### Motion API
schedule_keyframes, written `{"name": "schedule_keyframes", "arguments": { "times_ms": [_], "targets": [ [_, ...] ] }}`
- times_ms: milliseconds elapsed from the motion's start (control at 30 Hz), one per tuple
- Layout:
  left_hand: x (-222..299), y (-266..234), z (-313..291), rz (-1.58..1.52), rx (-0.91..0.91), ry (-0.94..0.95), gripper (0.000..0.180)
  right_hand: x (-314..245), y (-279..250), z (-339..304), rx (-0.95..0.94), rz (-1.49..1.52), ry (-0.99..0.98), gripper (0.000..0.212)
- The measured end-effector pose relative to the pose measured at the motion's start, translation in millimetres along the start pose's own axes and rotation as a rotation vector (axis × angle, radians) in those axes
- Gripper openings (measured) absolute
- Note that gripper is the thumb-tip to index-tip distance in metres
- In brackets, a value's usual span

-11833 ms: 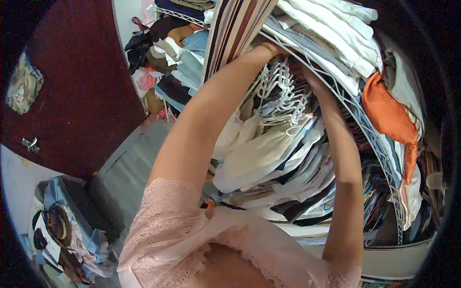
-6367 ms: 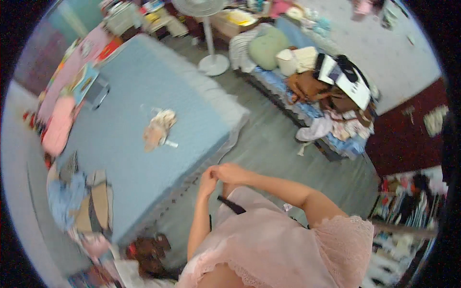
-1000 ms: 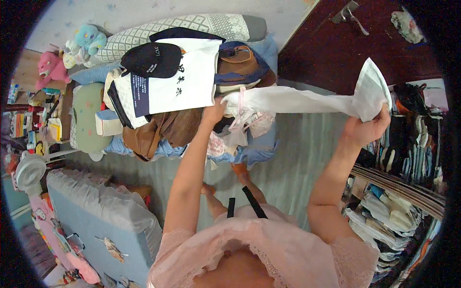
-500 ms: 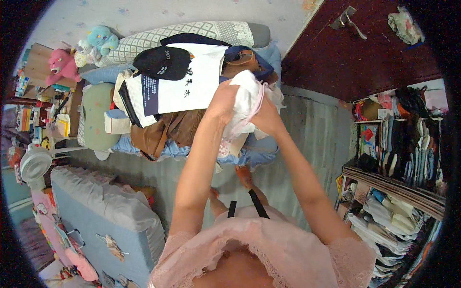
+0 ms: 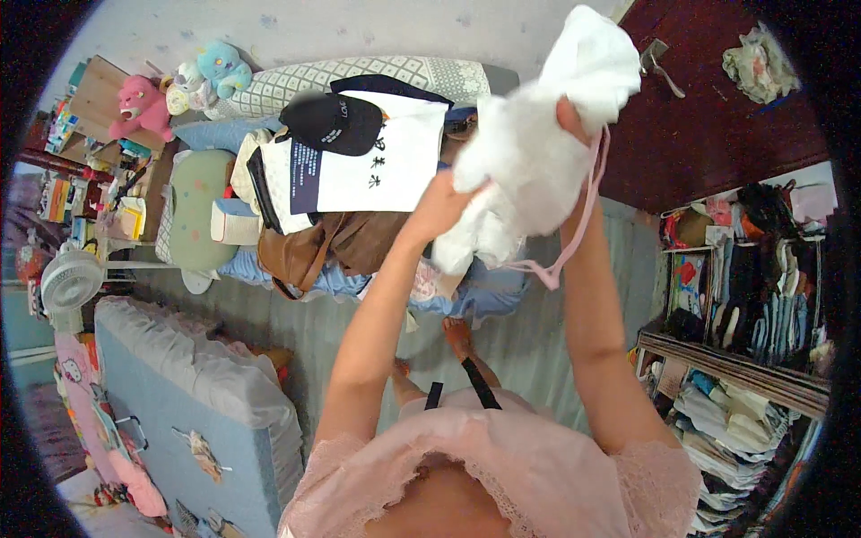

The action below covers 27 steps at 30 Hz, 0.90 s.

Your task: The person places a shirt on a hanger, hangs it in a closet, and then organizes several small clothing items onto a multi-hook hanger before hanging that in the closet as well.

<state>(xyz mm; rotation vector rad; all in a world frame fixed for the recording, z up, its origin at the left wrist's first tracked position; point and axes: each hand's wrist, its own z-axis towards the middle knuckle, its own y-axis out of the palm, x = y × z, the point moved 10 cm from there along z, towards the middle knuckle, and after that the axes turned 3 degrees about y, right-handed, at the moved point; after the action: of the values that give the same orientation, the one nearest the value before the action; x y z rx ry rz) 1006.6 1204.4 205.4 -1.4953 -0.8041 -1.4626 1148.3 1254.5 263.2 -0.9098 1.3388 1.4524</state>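
Note:
A white cloth piece with pink cords (image 5: 529,161) hangs spread between my two hands, its lower and upper ends loose and partly smeared by motion. Its exact kind does not show. My left hand (image 5: 446,208) pinches its left edge, just right of a white T-shirt (image 5: 377,157) printed with dark characters. Higher up on the right, my right hand (image 5: 574,125) grips the same cloth; most of that hand is behind it. One pink cord dangles in a loop beside my right forearm. A black cap (image 5: 332,123) rests on the T-shirt, and a brown garment (image 5: 345,242) lies below it.
The clothes lie on a blue-covered bed (image 5: 502,291) with a patterned bolster (image 5: 309,81) along the wall. Shelves of clothing (image 5: 735,350) stand at right, below a dark red door (image 5: 691,108). A white fan (image 5: 72,280) and a blue-grey padded piece (image 5: 179,403) are at left.
The white cloth was bunched between my hands over the bed; now it is opened out and raised. My right hand has moved up and right, and my hands are farther apart.

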Motion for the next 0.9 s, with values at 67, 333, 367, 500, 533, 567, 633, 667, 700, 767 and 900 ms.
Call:
{"name": "schedule_keyframes", "arguments": {
  "times_ms": [67, 333, 367, 500, 533, 567, 633, 667, 700, 767, 900],
  "targets": [
    [2, -29, -5, -0.352, 0.25, -0.208, 0.04, -7, 3, 13, 0.011, 0.0, 0.04, 0.04],
    [107, -181, -62, -0.639, 0.668, 0.094, 0.048, 68, -4, 35, -0.05, -0.041, 0.452, 0.055],
    [129, -186, -71, -0.61, 0.712, 0.105, 0.05, 87, -11, 42, -0.028, 0.048, 0.525, 0.053],
    [153, -245, -126, -0.296, 0.923, 0.125, 0.061, 97, 8, 71, -0.162, -0.574, 0.499, 0.047],
    [147, -258, -137, -0.137, 1.037, 0.058, 0.061, 106, 0, 83, -0.096, -0.507, 0.527, 0.046],
    [144, -264, -142, 0.021, 1.132, -0.004, 0.062, 115, -17, 105, -0.063, -0.351, 0.585, 0.048],
    [127, -287, -165, 0.09, 1.281, -0.125, 0.061, 117, -12, 121, 0.027, -0.006, 0.57, 0.05],
    [121, -293, -172, -0.059, 1.249, 0.011, 0.059, 108, 7, 126, 0.094, 0.181, 0.495, 0.049],
    [115, -299, -188, 0.011, 1.354, -0.069, 0.058, 98, 14, 128, 0.171, 0.362, 0.411, 0.049],
    [114, -298, -200, 0.008, 1.5, -0.019, 0.056, 103, -8, 152, 0.041, 0.367, 0.315, 0.045],
    [113, -322, -267, -0.017, 1.753, 0.276, 0.057, 136, -16, 127, 0.301, 0.146, 0.497, 0.041]
  ]
}}
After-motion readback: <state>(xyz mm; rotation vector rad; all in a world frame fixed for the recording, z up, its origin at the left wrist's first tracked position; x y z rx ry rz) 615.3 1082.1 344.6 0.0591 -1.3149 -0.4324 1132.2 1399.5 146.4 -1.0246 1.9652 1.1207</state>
